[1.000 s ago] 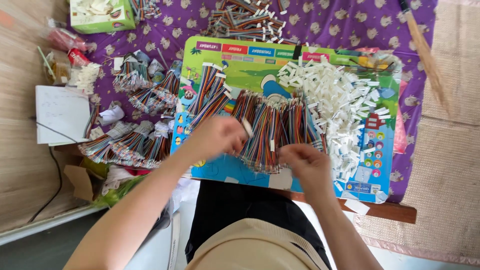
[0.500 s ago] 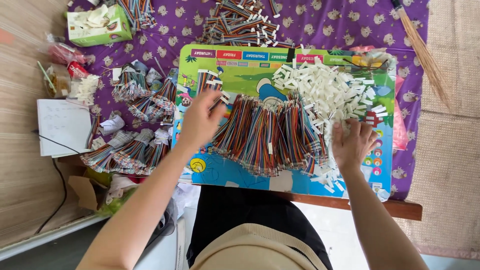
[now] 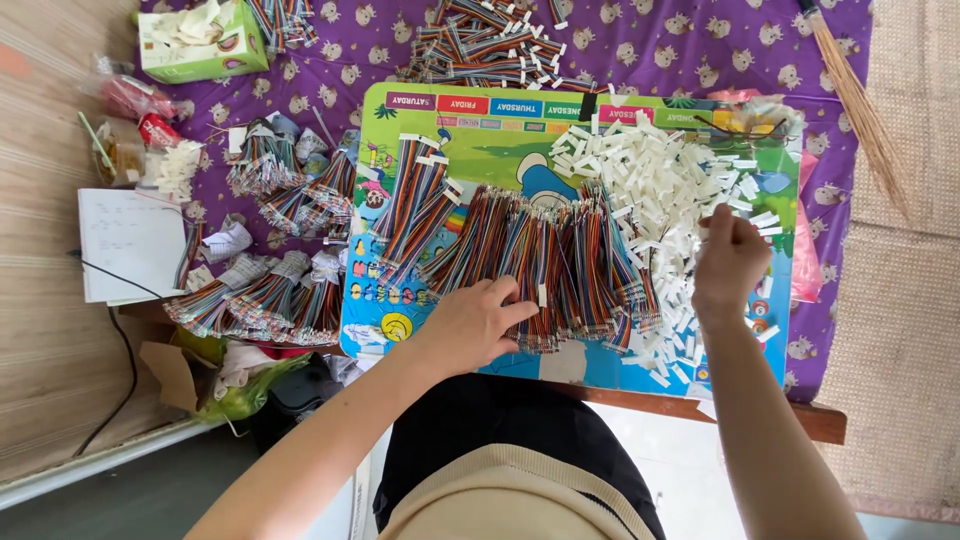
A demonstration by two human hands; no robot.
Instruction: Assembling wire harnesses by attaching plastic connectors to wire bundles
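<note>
The person sits at a low worktop (image 3: 700, 405) covered by a purple patterned cloth (image 3: 700, 45), with a bright children's picture board (image 3: 480, 140) laid on top as a work surface. Across the middle of that board lies a thick row of multicoloured ribbon wires (image 3: 560, 260), fanned out side by side. The left hand (image 3: 478, 322) rests flat on the near end of this row, fingers spread and relaxed, pressing the wires down rather than gripping them. The right hand (image 3: 730, 262) is over to the right, in the heap of small white plastic connectors (image 3: 650, 180), its fingers drawn together in a pinch; from here I cannot tell whether a connector is actually caught between them.

More bundles of the same wires (image 3: 270, 290) lie off the board's left edge, and another pile (image 3: 490, 45) sits on the cloth beyond the board. At the far left corner stands a green tissue box (image 3: 200, 45), and nearer lies a white sheet of paper (image 3: 130, 245). A straw broom (image 3: 860, 100) lies along the cloth's right edge.
</note>
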